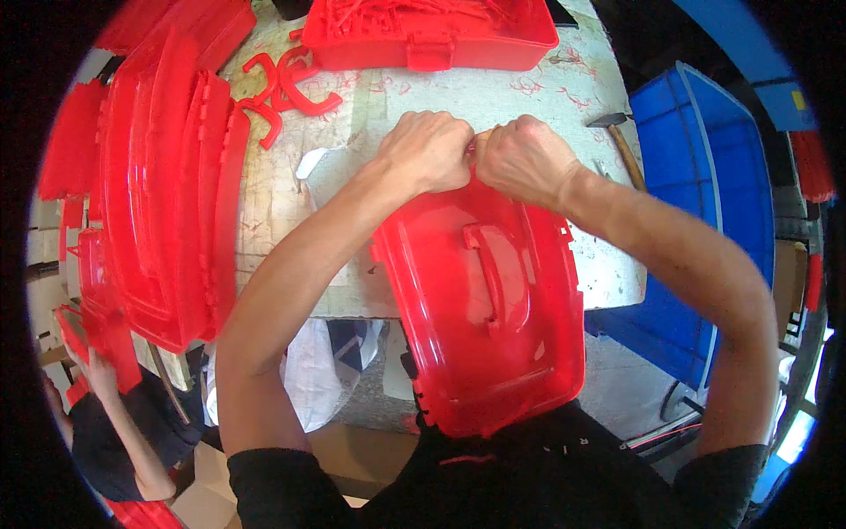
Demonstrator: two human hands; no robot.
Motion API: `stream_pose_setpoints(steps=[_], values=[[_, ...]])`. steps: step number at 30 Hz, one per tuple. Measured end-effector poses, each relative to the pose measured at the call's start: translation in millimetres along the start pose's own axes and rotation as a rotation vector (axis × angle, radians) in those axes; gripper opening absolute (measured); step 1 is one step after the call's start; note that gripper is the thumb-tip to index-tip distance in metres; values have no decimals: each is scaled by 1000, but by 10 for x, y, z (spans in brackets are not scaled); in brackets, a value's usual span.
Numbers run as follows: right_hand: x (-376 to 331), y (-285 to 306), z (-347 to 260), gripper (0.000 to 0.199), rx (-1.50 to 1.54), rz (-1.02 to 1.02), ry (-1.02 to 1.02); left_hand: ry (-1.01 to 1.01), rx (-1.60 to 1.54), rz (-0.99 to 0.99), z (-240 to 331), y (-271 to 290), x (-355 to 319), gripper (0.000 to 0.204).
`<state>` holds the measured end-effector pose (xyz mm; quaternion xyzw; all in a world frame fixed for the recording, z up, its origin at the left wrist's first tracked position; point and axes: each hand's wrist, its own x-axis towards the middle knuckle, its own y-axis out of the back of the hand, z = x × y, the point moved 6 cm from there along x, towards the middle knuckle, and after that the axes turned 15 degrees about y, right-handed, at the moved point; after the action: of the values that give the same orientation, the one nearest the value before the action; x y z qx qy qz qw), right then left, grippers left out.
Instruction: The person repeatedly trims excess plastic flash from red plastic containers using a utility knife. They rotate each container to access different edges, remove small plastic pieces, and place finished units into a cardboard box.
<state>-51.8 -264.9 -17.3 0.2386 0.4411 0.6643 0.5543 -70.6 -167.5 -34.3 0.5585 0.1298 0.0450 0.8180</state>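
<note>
A glossy red plastic toolbox lid lies tilted over the table's near edge, its near end against my body. A red carry handle sits along its middle. My left hand and my right hand are both closed at the lid's far end, knuckles up and nearly touching. They grip its far edge, which is mostly hidden beneath them; the fingertips do not show.
A red bin of red parts stands at the back, loose red handles to its left. Stacked red lids line the left side. A hammer lies right, beside a blue cart. Another person's arm shows lower left.
</note>
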Motion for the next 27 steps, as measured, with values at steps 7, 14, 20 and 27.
stream_pose_setpoints(steps=[7, 14, 20, 27], values=[[-44, -81, 21, 12, 112, 67, -328, 45, 2, -24, -26, 7, 12, 19], [-143, -90, -19, 11, 278, 130, -486, 39, 30, -80, -46, -31, 24, 26], [-350, 450, -35, 36, 451, 449, -611, 125, -1060, -596, -288, -18, 64, 43], [-615, 1000, -496, 29, 656, 906, -406, 233, -927, -806, -341, -55, -87, 38]])
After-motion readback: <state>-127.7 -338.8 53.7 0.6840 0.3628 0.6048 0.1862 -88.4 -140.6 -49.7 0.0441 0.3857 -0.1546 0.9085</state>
